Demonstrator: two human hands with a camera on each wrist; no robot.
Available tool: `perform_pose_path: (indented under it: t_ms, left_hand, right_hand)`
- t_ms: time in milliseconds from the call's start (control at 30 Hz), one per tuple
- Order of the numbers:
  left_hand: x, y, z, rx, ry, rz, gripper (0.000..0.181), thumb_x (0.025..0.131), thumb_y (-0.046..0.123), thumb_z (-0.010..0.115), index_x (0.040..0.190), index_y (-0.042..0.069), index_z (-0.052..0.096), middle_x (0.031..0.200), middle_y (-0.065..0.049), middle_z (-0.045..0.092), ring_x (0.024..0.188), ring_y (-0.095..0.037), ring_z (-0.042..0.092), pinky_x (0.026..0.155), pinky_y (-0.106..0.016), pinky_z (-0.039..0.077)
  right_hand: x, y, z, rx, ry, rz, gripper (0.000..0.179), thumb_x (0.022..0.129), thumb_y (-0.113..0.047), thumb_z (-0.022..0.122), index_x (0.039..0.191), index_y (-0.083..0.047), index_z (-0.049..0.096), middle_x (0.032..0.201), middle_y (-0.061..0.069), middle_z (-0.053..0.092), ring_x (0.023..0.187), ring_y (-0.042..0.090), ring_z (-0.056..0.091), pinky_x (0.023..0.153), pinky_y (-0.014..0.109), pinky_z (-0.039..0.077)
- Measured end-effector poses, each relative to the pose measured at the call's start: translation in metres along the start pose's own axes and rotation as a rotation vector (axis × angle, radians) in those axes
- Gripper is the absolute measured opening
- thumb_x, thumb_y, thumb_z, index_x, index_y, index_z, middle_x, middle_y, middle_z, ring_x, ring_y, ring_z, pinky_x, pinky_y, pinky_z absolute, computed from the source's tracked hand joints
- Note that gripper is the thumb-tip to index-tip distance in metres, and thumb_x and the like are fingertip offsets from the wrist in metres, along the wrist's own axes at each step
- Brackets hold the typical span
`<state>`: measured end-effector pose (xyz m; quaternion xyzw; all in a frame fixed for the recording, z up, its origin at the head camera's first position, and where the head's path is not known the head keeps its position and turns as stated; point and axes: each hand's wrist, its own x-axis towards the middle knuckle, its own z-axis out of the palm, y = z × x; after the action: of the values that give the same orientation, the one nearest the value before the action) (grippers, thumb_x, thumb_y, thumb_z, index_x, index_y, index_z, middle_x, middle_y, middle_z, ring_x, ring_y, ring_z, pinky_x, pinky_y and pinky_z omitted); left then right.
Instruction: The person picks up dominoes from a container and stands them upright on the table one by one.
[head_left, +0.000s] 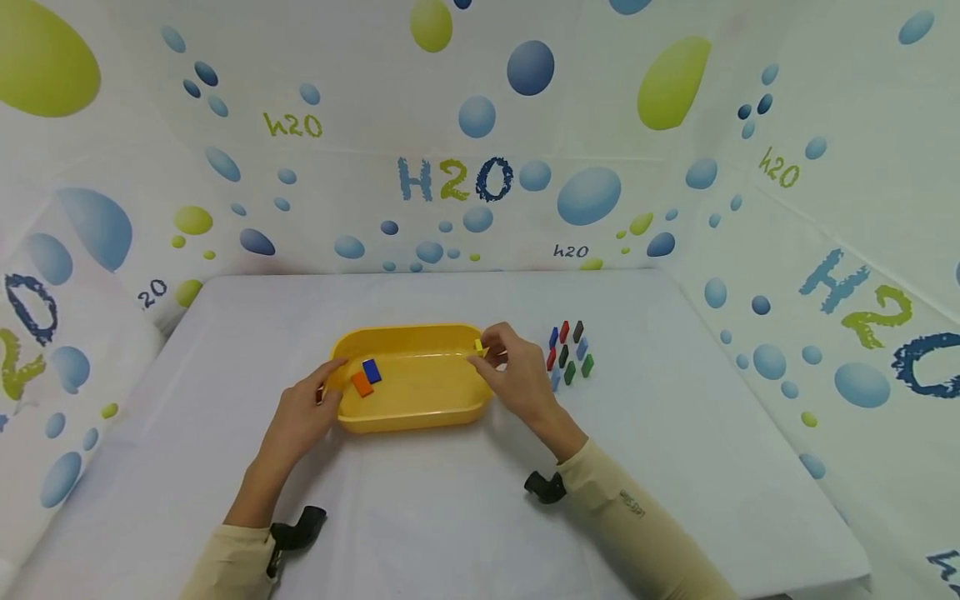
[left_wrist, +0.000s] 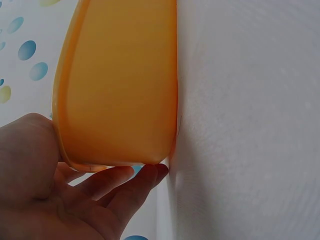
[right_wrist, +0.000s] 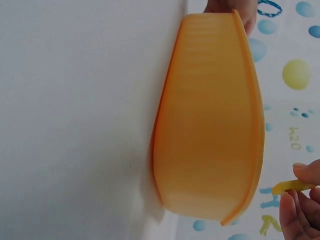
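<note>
A yellow tray (head_left: 420, 421) stands on the white table, with an orange block (head_left: 362, 384) and a blue block (head_left: 372, 371) lying in its left part. My left hand (head_left: 303, 412) grips the tray's left end, its thumb over the rim and its fingers against the outer wall, as the left wrist view shows. Over the tray's right end my right hand (head_left: 519, 371) pinches a small yellow block (right_wrist: 292, 187) between thumb and fingertips. In the right wrist view that block shows beyond the rim, above the tray's side.
Right of the tray, several small blocks stand in rows: dark blue (head_left: 553, 337), red (head_left: 565, 331), black (head_left: 578, 332), light blue (head_left: 582, 348) and green (head_left: 587, 365). Behind the table hangs a white backdrop (head_left: 360, 75) with blue and green spots.
</note>
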<state>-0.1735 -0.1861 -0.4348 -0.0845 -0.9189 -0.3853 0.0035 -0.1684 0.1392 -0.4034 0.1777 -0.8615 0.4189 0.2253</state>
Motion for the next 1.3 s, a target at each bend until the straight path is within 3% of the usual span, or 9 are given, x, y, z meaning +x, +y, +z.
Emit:
perform_pose_path:
  t_ms: [600, 733, 833, 1033, 1300]
  left_hand:
    - [-0.001, 0.000, 0.001, -0.001, 0.007, 0.002, 0.052, 0.101, 0.007, 0.048, 0.153, 0.002, 0.048, 0.134, -0.030, 0.057, 0.080, -0.029, 0.054, 0.065, -0.037, 0.047]
    - [-0.001, 0.000, 0.001, -0.008, 0.004, -0.003, 0.052, 0.101, 0.007, 0.047, 0.153, 0.002, 0.048, 0.129, -0.029, 0.058, 0.075, -0.028, 0.052, 0.062, -0.036, 0.045]
    - [0.000, 0.000, 0.001, 0.000, 0.005, -0.004, 0.052, 0.102, 0.007, 0.047, 0.153, 0.002, 0.048, 0.134, -0.030, 0.057, 0.082, -0.030, 0.054, 0.066, -0.038, 0.047]
    - [0.000, 0.001, 0.000, 0.013, 0.005, -0.001, 0.052, 0.102, 0.007, 0.047, 0.153, 0.002, 0.049, 0.142, -0.031, 0.054, 0.094, -0.035, 0.055, 0.075, -0.042, 0.049]
    - [-0.001, 0.000, 0.000, 0.009, 0.002, -0.010, 0.052, 0.102, 0.007, 0.047, 0.153, 0.002, 0.048, 0.139, -0.031, 0.055, 0.089, -0.032, 0.055, 0.071, -0.039, 0.047]
  right_hand:
    - [0.000, 0.034, -0.042, -0.015, 0.156, 0.030, 0.027, 0.086, -0.002, 0.084, 0.103, -0.002, 0.063, 0.089, 0.009, 0.071, 0.078, 0.019, 0.066, 0.071, 0.035, 0.059]
    - [-0.003, 0.041, -0.051, -0.054, 0.187, 0.042, 0.027, 0.086, -0.003, 0.084, 0.103, -0.003, 0.063, 0.088, 0.008, 0.071, 0.076, 0.018, 0.067, 0.067, 0.031, 0.058]
    - [-0.005, 0.046, -0.057, -0.054, 0.201, 0.069, 0.028, 0.086, -0.004, 0.084, 0.104, -0.002, 0.063, 0.087, 0.008, 0.072, 0.073, 0.018, 0.068, 0.065, 0.025, 0.055]
    - [-0.007, 0.057, -0.070, -0.072, 0.237, 0.101, 0.029, 0.086, -0.005, 0.085, 0.106, -0.001, 0.063, 0.091, 0.010, 0.074, 0.081, 0.021, 0.070, 0.071, 0.029, 0.057]
    - [-0.008, 0.076, -0.090, -0.134, 0.262, 0.188, 0.028, 0.089, -0.006, 0.083, 0.109, -0.001, 0.063, 0.098, 0.013, 0.075, 0.087, 0.025, 0.069, 0.076, 0.023, 0.054]
